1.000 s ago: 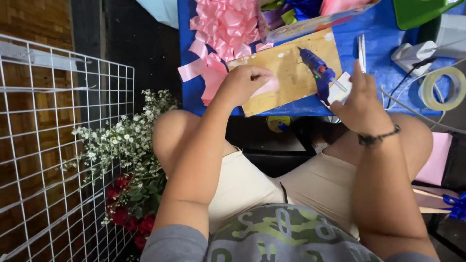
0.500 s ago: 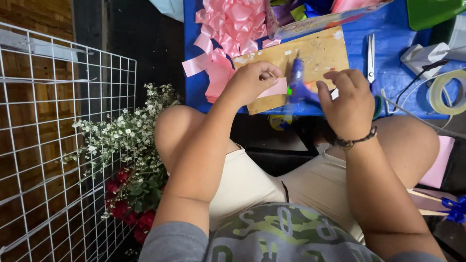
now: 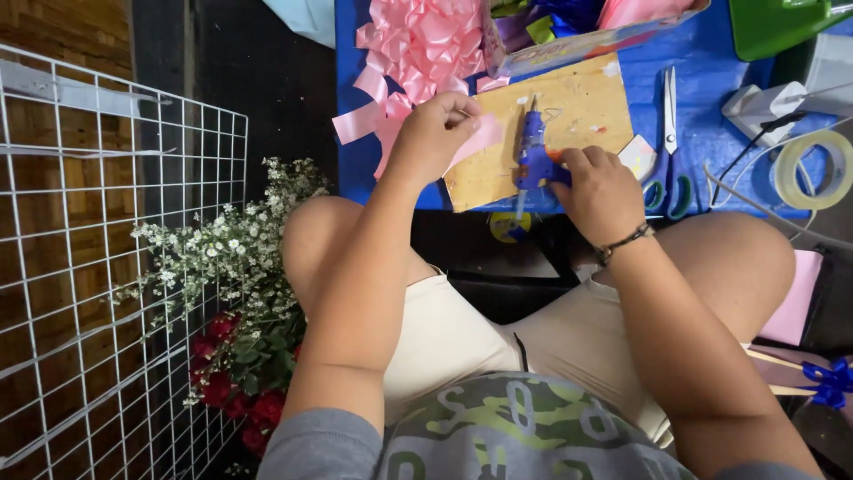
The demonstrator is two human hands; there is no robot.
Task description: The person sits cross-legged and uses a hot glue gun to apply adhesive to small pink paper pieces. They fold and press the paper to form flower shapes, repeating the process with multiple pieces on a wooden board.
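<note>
A clear box [image 3: 569, 49] at the far edge holds ribbon scraps, its top cut off. The right hand [image 3: 604, 191] clasps a blue glue gun [image 3: 533, 156]; the left hand [image 3: 435, 133] pinches pink ribbon [image 3: 484, 138] against the wooden board [image 3: 577, 107].

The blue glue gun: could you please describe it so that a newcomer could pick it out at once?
Find the blue table and the brown board lying on it. The glue gun rests on that board, gripped by the right hand. Unlike the scissors beside the board, it is chunky blue plastic.

One blue glue gun [image 3: 533, 156], one pair of scissors [image 3: 668, 142], one tape roll [image 3: 813, 169], one wooden board [image 3: 577, 111] and one wire grid [image 3: 98, 267] are counted.
</note>
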